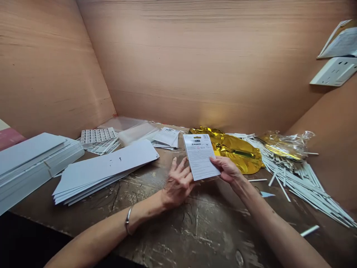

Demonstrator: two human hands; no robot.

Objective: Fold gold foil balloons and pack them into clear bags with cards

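The right hand (228,169) pinches the printed card (199,160) by its lower right edge, thumb on top, at the left end of the gold foil (234,145). The left hand (178,186), left of the foil, is open, fingers spread; whether it touches the card is unclear. A light pinch near the margin should avoid creasing.

With the card (201,160) as dial centre, a paper stack (107,167) lies on the tabletop (167,232) at 9 o'clock, an outer stack (29,150) beyond it. Label sheets (97,137) and plastic sleeves (136,132) lie behind, toward 10 o'clock. The foil bag (237,153) occupies 3 o'clock; farther out, sticks (306,186) extend toward 4 o'clock.
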